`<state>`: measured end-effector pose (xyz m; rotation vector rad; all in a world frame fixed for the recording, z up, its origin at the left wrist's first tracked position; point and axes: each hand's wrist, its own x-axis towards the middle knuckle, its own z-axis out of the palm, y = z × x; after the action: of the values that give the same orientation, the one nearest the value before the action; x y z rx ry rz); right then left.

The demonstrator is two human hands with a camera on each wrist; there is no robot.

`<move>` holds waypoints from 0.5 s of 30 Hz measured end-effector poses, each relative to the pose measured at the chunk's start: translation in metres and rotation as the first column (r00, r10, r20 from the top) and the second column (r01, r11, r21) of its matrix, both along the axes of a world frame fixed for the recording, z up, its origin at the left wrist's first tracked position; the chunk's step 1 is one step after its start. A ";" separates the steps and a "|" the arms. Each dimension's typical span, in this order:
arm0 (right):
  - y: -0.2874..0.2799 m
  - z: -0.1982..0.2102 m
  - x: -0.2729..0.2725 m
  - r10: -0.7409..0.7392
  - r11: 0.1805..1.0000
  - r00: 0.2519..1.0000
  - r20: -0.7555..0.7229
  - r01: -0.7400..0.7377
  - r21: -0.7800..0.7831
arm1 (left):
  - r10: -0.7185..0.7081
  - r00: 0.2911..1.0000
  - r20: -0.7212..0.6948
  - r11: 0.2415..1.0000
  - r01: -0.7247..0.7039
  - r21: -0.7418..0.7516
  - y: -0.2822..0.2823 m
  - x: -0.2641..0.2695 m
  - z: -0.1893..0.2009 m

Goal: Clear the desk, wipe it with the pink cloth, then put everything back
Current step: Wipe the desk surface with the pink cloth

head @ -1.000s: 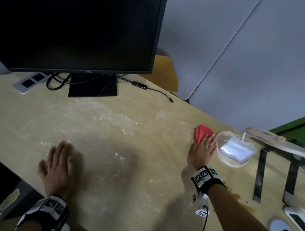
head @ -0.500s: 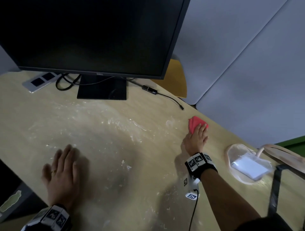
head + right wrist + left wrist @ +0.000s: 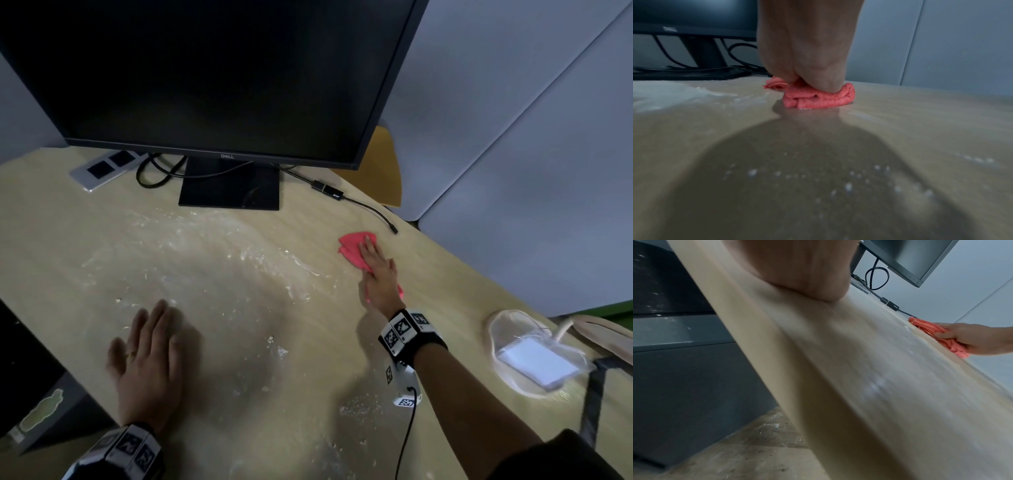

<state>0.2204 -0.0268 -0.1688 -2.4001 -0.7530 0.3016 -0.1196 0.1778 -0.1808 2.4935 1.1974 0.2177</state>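
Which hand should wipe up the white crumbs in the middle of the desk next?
The right hand, probably. It already presses the pink cloth onto the desk, and the white crumbs lie just to its left. The left hand lies flat and holds nothing.

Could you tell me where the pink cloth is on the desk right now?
In the head view the pink cloth lies bunched under the right hand on the right half of the desk, just short of the loose cable end right of the monitor.
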 end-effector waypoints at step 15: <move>-0.025 -0.011 -0.093 0.225 0.973 0.974 0.020 -0.223 -0.050 | -0.017 0.999 -0.027 1.000 0.017 0.000 0.000 -0.003 -0.001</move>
<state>0.1273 -0.0521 -0.1798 -2.3690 -1.0421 0.3845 -0.1227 0.1779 -0.1814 2.5135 1.1871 0.1800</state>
